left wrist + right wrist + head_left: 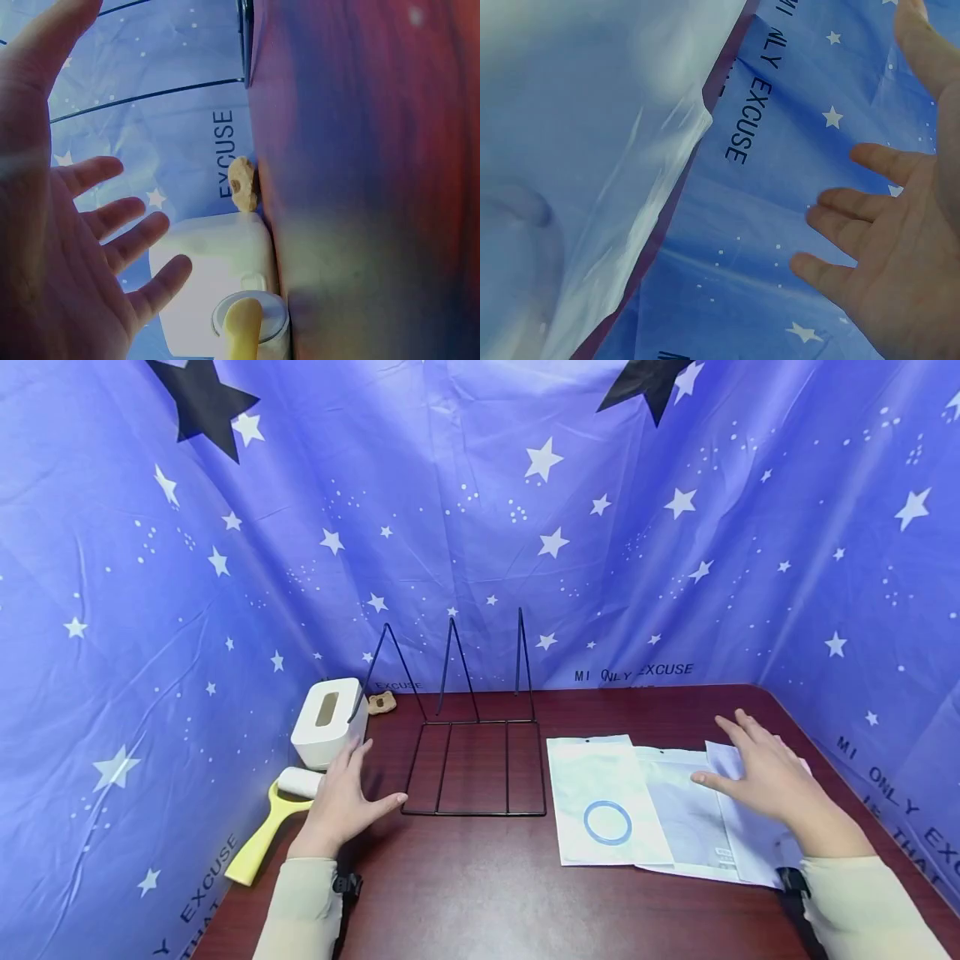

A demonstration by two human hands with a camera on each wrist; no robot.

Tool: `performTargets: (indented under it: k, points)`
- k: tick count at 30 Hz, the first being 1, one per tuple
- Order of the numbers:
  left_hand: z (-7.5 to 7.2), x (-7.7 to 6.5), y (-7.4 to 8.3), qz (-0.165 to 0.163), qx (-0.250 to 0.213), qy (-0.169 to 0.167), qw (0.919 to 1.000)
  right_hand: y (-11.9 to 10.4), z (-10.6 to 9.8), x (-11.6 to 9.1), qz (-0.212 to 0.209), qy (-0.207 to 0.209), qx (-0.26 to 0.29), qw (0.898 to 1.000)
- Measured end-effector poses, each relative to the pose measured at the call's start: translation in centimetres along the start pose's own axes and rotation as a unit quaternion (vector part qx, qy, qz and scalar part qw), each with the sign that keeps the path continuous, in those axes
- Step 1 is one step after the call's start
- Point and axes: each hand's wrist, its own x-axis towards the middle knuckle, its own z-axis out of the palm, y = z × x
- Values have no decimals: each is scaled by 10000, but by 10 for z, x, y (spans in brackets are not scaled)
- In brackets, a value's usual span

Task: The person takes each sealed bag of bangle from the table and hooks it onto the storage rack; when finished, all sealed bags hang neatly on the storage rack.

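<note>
Head view: whole wire rack [477, 722]; left wrist: only part.

Best lane: bare tabletop [465, 893] at bottom center of the head frame, between left hand [341, 802] and right hand [772, 777], up to the wire rack [480, 722]. Rack blocks mid-frame: 3 tall V-shaped uprights at its rear, 2 gaps between them. Only a sliver between rack base and pouches [607, 777]. Pouches lie flat at center right, so a hand can pass over. Left is tight: tissue box [347, 718] and lint roller [258, 852] crowd that hand's outer side. Curtain [450, 527] walls off top, left and right.
</note>
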Motion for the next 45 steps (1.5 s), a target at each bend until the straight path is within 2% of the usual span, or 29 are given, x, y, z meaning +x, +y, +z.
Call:
performTargets:
  k: [4,12,17,23,31,45]
  points:
    - [1,-1,1,-113,-259,-136,9995,0,-4,10,-7,-212,-152,9997]
    - [6,-2,-1,-300,-855,-494,9947,-2,-4,32,-182,-547,-60,9983]
    - [7,-2,-2,-419,-1031,-747,9910,-8,-1,41,-232,-826,-29,9963]
    - [10,-3,-2,-525,-1204,-871,9875,-15,0,52,-376,-788,35,9962]
    - [17,-3,-4,-725,-1701,-1050,9771,-18,7,67,-482,-847,364,9946]
    - [19,-4,-4,-890,-1892,-1138,9713,-27,21,82,-460,-1071,939,9887]
